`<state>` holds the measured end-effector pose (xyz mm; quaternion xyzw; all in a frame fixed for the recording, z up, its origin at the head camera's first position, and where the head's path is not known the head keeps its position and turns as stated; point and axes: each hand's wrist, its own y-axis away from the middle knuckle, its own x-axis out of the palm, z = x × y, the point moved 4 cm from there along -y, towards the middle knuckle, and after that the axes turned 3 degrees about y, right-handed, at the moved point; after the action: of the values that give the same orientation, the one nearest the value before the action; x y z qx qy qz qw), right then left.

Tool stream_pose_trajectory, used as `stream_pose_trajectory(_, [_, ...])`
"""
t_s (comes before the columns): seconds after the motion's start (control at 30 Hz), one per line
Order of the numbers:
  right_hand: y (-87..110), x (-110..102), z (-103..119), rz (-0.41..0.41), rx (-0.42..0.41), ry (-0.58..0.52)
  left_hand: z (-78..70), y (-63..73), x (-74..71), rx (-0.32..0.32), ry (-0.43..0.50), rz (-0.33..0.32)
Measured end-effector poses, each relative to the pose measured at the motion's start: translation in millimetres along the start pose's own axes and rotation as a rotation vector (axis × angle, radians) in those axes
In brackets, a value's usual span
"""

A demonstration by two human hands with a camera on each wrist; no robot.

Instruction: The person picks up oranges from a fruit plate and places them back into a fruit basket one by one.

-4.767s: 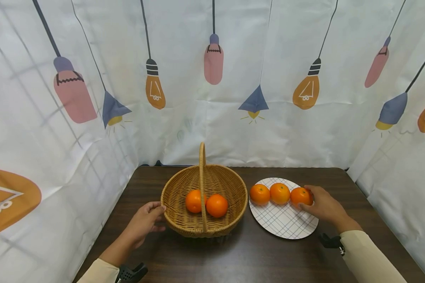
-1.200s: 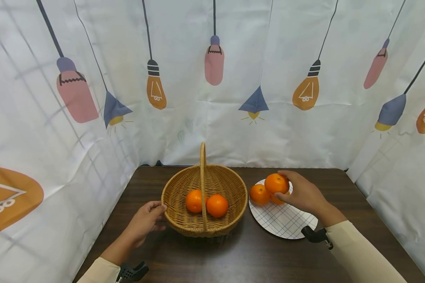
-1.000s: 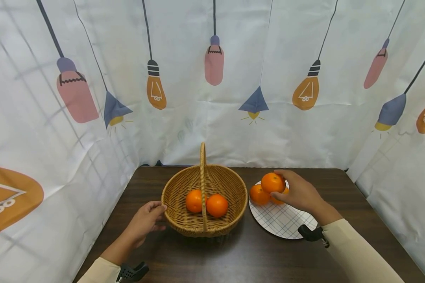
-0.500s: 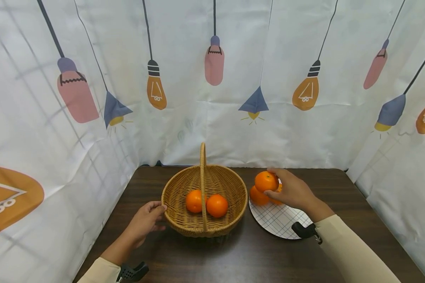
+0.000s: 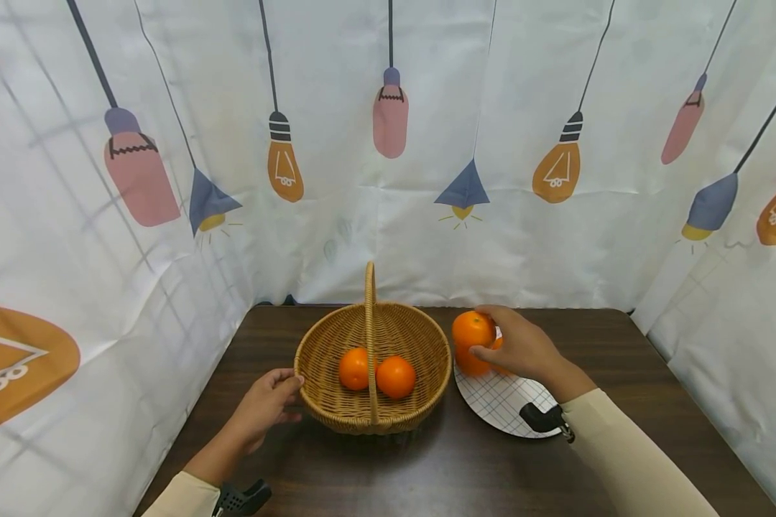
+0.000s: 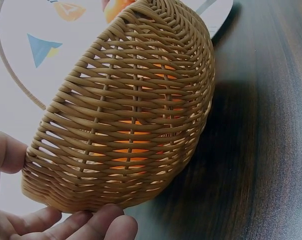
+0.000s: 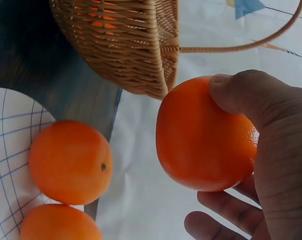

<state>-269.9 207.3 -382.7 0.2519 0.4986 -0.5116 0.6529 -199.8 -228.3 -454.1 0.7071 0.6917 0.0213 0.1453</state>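
Note:
My right hand (image 5: 524, 347) grips an orange (image 5: 473, 329) between thumb and fingers, raised above the plate close to the basket's right rim. In the right wrist view this orange (image 7: 207, 135) is clear of two others on the plate, the nearer orange (image 7: 70, 162) and one beside it. My left hand (image 5: 266, 408) pinches the left rim of a wicker basket (image 5: 323, 402) with a tall arched handle. The left wrist view shows the thumb inside the basket's edge and fingers under the woven wall (image 6: 125, 110). Two oranges lie in the basket, one of them a round orange (image 5: 396, 377).
A white plate (image 5: 498, 406) with a blue grid stands right of the basket, partly hidden by the right hand and forearm. Both are on a dark wooden table (image 5: 427, 481). A white curtain (image 5: 388, 237) printed with lamps hangs behind and at the sides.
My right hand has picked up the rightmost orange from the plate and carried it left over the other two, up near the basket. The left hand and basket have stayed put.

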Motion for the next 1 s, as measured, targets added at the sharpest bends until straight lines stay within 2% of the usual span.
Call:
stream_pose_trajectory(0.57, [-10.7,10.0,16.9,-0.034,-0.042,-0.006,0.6,0.4,0.2,0.002,0.001,0.009])
stream_pose_trajectory(1.0, [-18.1,16.3,32.4,-0.026,-0.081,-0.039,2.4,-0.2,0.0,0.012,-0.016,-0.005])
